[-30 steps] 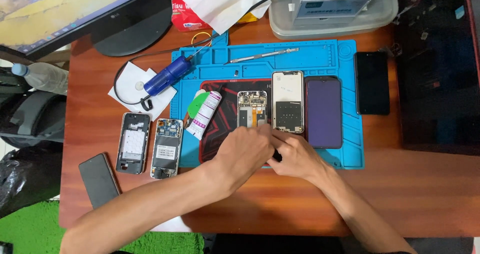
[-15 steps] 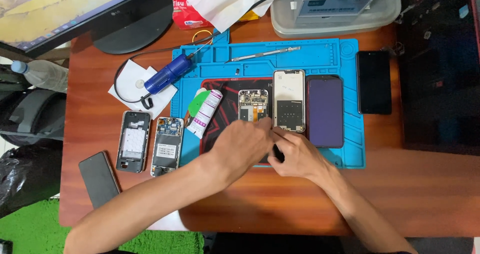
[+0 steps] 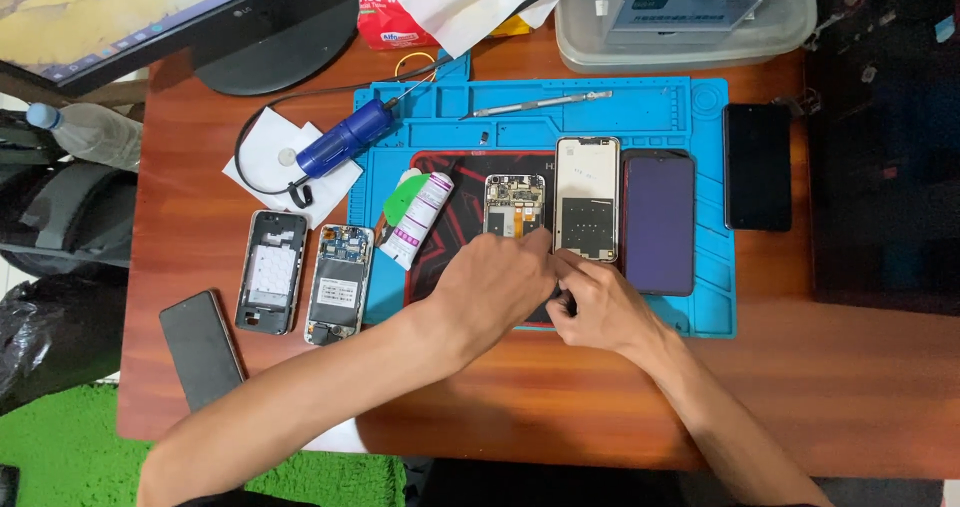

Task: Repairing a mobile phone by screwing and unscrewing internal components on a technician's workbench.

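Change: both hands sit slightly lower on the mat than a second ago, fingertips drawn closer together at the foot of the opened phone; everything else on the desk lies as it did
Left hand (image 3: 490, 287): curled over the lower end of the opened phone (image 3: 515, 205), fingers bent and pressing down; whether it pinches anything I cannot tell
Right hand (image 3: 597, 305): clenched around something small and dark just beside the left fingertips; what it is stays hidden
Opened phone: on the dark red-patterned pad in the middle of the blue work mat (image 3: 700, 312), circuit board upward, lower half covered by the hands
Step in hand: by my reading, fine work at the bottom edge of the open phone, one hand steadying and the other working a small part or tool
Next move calls for: steady downward hold from the left hand; small, precise motion from the right; care not to nudge the detached panel (image 3: 587, 199) touching its right side
Count, phones and parts: one opened phone on the pad; one detached panel; one dark-screened phone (image 3: 659, 223) beside it; one black phone (image 3: 757, 166) off the mat's right edge; two gutted phone bodies (image 3: 340, 282) left of the mat; one black phone (image 3: 201, 348) near the desk's front left
Count, tools: one blue electric screwdriver (image 3: 345, 139); one metal pry tool (image 3: 540, 103); one white tube (image 3: 418, 219)
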